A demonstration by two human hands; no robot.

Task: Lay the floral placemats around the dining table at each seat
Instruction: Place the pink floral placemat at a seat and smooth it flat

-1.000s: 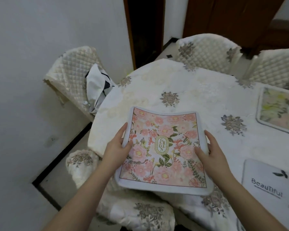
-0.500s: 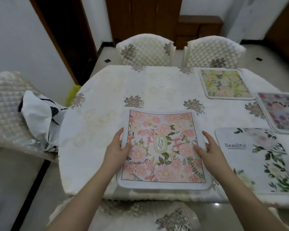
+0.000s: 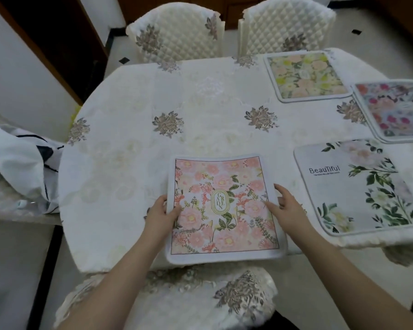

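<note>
A pink floral placemat [image 3: 222, 206] with a "Garden" oval lies flat on the white-clothed dining table [image 3: 200, 103], its near edge at the table's front edge. My left hand [image 3: 161, 215] grips the mat's left edge, thumb on top. My right hand [image 3: 287, 210] rests at the mat's right edge, with the thumb on the print and the fingers spread and lifted. Three other mats lie on the table: a white "Beautiful" one [image 3: 358, 186] to the right, a yellow-green one [image 3: 305, 75] at the far side, and a magenta-flowered one [image 3: 396, 108] at the right edge.
A quilted chair [image 3: 177, 296] stands directly below me against the table. Two more chairs [image 3: 177, 32] stand side by side at the far side. A chair on the left carries a crumpled black-and-white cloth [image 3: 22, 163]. A dark doorway is at upper left.
The view has swung right, and the other three mats have come into sight. The pink mat now lies flat at the near seat, and my right hand's fingers have loosened from its edge.
</note>
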